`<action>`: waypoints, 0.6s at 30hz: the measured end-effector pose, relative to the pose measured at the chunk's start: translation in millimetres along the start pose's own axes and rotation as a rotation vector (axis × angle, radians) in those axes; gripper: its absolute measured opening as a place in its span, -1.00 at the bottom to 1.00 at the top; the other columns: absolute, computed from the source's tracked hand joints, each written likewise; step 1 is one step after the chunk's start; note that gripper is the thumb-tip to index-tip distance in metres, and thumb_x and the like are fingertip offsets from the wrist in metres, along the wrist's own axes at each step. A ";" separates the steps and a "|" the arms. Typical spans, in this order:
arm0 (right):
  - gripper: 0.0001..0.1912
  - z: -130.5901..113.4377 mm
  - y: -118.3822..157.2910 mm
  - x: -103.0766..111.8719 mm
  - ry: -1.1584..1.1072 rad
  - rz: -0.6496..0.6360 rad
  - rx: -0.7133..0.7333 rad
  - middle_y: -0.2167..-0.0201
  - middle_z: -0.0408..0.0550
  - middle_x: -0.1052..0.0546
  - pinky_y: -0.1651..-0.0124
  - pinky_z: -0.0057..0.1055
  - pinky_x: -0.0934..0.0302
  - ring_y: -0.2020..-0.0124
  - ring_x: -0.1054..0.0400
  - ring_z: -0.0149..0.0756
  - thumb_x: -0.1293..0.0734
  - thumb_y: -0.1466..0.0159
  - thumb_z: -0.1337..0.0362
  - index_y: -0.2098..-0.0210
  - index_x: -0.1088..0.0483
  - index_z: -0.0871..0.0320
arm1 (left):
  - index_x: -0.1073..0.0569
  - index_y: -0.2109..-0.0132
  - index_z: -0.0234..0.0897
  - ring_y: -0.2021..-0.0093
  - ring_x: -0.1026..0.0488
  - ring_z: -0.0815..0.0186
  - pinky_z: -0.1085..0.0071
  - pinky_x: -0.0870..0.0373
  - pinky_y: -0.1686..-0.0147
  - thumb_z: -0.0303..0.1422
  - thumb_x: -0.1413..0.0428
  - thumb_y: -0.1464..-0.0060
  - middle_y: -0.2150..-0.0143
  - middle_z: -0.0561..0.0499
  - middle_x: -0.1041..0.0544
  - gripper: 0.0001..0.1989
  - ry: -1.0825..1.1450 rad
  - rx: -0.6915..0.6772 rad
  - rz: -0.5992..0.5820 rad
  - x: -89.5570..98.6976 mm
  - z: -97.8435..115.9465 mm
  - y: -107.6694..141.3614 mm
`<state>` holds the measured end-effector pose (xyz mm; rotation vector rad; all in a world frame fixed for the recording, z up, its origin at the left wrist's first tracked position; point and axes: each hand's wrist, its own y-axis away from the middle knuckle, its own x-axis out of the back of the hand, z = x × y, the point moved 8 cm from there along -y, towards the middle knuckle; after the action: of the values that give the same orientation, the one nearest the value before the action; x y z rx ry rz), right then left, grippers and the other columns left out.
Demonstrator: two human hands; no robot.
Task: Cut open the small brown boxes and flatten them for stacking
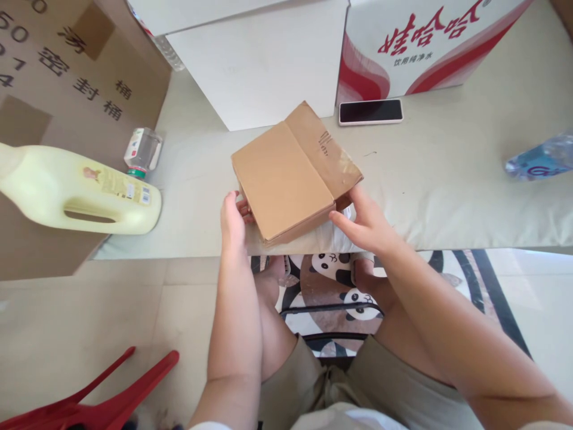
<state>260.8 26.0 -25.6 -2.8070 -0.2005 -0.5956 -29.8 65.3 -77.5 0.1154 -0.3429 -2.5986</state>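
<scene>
A small brown cardboard box (283, 180) is at the front of the covered table, turned at an angle. A flap (324, 146) with small dark print and a scuffed patch sticks out along its right side. My left hand (234, 221) holds the box's left side, its fingertips partly hidden behind the edge. At the right front corner, my right hand (364, 221) has its thumb against the box edge and its fingers at the end of the flap, gripping there. Part of a clear, shiny item (342, 230) shows below that corner; I cannot make out its kind.
Behind stand a white box (268, 71) and a red-and-white carton (398, 65), with a phone (370, 111) before it. A yellow jug (80, 191), a clear bottle (144, 152) and a large carton (85, 77) are left. A water bottle (541, 158) lies right.
</scene>
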 end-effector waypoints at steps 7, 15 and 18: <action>-0.32 8.7 2.7 -9.1 -0.053 -0.018 -0.037 -0.23 0.20 -0.42 -0.19 0.08 -0.38 -0.21 -0.39 0.07 -0.34 -0.25 0.15 -0.31 -0.12 0.12 | -0.55 0.08 -0.23 0.01 -0.57 0.03 0.16 -0.50 0.05 0.08 -0.12 -0.06 0.03 -0.16 -0.61 -0.50 0.205 0.006 -0.386 -34.2 13.3 26.9; -0.33 19.3 -0.4 3.5 0.042 0.118 -0.134 -0.04 0.16 -0.47 -0.03 0.08 -0.41 -0.03 -0.42 0.07 -0.44 -0.17 0.02 -0.18 -0.26 0.08 | -0.52 0.06 -0.11 -0.26 -0.43 -0.07 0.11 -0.49 -0.07 0.11 -0.15 0.01 -0.10 -0.09 -0.59 -0.51 0.381 -0.048 -0.340 -20.3 29.0 24.8; -0.49 17.4 -1.0 13.9 0.036 0.220 -0.187 0.04 0.08 -0.53 -0.01 0.01 -0.40 0.03 -0.44 0.00 -0.45 -0.16 0.05 -0.05 -0.36 0.06 | -0.54 0.11 -0.13 -0.26 -0.43 -0.11 0.08 -0.52 -0.03 0.18 -0.11 0.02 -0.02 -0.12 -0.62 -0.46 0.377 -0.018 -0.343 -16.3 24.9 24.1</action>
<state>279.9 33.1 -34.9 -2.9378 0.1788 -0.6413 -7.8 58.8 -46.9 0.7018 -0.1731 -2.8313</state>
